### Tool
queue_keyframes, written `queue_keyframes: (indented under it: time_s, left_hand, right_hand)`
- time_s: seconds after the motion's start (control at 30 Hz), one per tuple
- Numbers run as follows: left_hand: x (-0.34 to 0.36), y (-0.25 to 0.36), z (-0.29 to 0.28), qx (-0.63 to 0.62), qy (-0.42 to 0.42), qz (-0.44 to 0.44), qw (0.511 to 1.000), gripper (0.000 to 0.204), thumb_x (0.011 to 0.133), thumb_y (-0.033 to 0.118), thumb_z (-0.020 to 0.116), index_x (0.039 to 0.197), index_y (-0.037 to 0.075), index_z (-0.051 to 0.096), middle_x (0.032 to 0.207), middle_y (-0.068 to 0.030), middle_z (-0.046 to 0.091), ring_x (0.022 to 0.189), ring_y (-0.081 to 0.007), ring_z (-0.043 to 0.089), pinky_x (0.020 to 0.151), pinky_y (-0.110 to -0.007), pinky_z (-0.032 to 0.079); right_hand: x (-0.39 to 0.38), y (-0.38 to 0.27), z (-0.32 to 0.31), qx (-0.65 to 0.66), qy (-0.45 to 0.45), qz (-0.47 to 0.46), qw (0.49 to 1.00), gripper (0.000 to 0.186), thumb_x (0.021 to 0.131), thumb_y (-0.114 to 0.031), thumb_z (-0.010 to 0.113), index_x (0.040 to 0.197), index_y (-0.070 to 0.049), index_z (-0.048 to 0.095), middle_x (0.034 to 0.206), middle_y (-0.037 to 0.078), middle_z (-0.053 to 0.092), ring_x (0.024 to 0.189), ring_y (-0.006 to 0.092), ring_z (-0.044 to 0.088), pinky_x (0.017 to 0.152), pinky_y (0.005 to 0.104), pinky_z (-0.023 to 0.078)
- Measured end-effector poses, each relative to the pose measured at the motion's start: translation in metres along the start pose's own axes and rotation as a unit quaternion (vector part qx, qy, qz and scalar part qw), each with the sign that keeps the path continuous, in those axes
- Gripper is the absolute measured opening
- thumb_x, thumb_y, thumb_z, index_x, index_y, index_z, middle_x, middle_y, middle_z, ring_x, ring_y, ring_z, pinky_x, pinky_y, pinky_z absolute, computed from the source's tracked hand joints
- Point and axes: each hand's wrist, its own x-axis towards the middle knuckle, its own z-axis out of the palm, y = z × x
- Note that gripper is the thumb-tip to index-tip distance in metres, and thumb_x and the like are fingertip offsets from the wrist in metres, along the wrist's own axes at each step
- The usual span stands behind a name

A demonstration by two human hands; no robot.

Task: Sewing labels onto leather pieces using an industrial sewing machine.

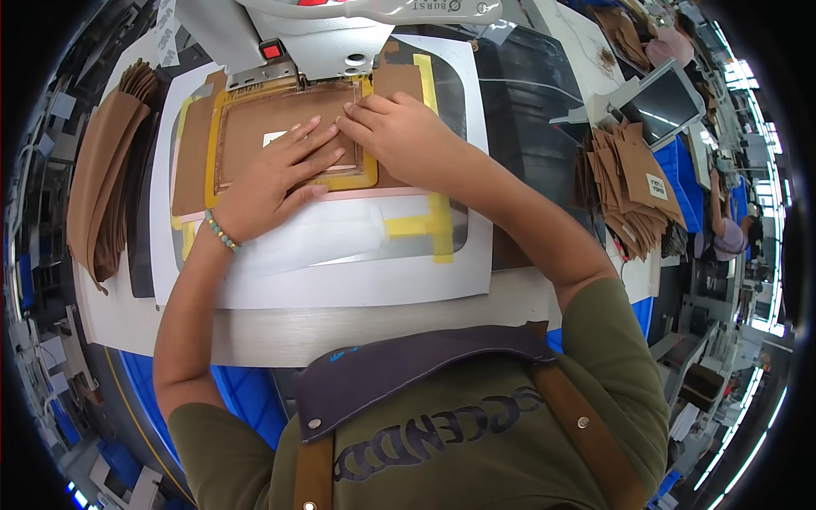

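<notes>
Head view: the left hand (pixel 276 174) lies across the yellow frame (pixel 212 161) and the brown panel (pixel 255 109) inside it, just before the white machine (pixel 336 42), fingers slightly spread. Beside them the right hand's (pixel 399 136) fingers bend close together — whether they pinch anything, I cannot tell. A partly covered white label (pixel 272 138) shows on the panel; lettering marks the machine, the brown stack's (pixel 627 183) white tag (pixel 657 187) and the green shirt (pixel 501 459).

Left hand (pixel 270 174) palm-down — fingers (pixel 316 164) spread; right hand (pixel 404 136) — fingers bent.
</notes>
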Motion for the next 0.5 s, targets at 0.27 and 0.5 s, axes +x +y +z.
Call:
queue_keyframes:
  time_s: [0.27,0.5]
  left_hand:
    - [0.004,-0.001,-0.006,-0.018,-0.017,-0.004,1.000,0.056,0.101,0.031,0.071,0.153,0.010,0.062,0.167,-0.0101,0.050,0.161,-0.0359,0.035,0.129,-0.052,0.033]
    - [0.010,-0.010,-0.015,-0.075,-0.013,-0.002,0.997,0.061,0.095,0.019,0.074,0.154,0.010,0.061,0.168,-0.0106,0.049,0.158,-0.0394,0.038,0.128,-0.051,0.034]
  right_hand:
    - [-0.001,-0.021,-0.020,0.026,-0.095,-0.005,0.995,0.045,0.093,-0.013,0.068,0.135,0.003,0.066,0.130,0.014,0.073,0.118,0.0237,0.067,0.097,0.0349,0.051]
    - [-0.002,-0.033,-0.022,-0.014,-0.088,-0.015,0.996,0.043,0.092,-0.014,0.068,0.129,0.007,0.068,0.122,0.015,0.075,0.114,0.0234,0.067,0.095,0.0343,0.051]
